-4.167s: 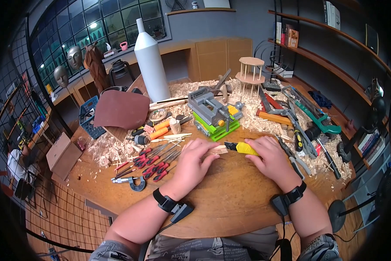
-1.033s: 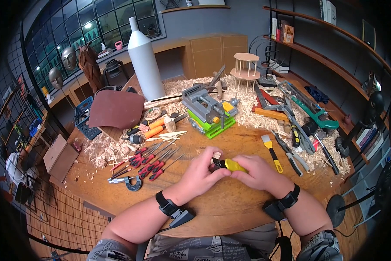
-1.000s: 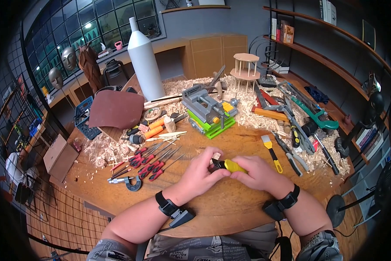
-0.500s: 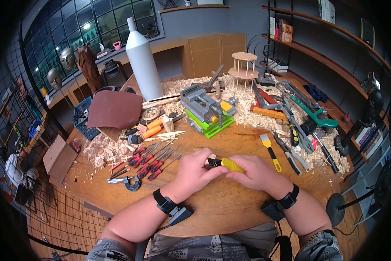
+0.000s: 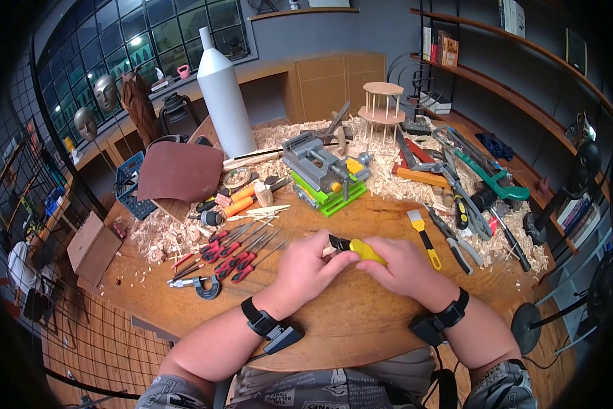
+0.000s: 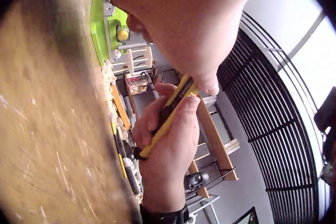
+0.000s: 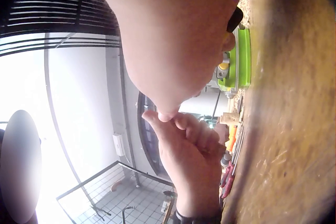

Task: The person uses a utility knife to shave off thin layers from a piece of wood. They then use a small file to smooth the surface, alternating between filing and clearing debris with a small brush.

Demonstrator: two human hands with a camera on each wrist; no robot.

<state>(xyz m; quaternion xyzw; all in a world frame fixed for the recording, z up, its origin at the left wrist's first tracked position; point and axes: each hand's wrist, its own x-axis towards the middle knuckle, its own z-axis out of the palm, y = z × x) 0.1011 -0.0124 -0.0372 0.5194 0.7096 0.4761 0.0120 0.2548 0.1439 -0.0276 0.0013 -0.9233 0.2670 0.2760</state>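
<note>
Right hand (image 5: 399, 267) grips knife (image 5: 368, 253), tip toward left hand (image 5: 305, 264)
Left hand's curled fingers hold wood (image 5: 329, 251), mostly hidden in them, just beside knife
Likely best: firm hold on wood, short shallow strokes, edge angled clear of left fingers

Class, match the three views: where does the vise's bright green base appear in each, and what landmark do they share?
Head: the green base is near the middle, slightly right.
Left wrist: the green base is upper left.
Right wrist: the green base is right of centre, upper half.
Shared landmark: the right hand, gripping the yellow knife.
</note>
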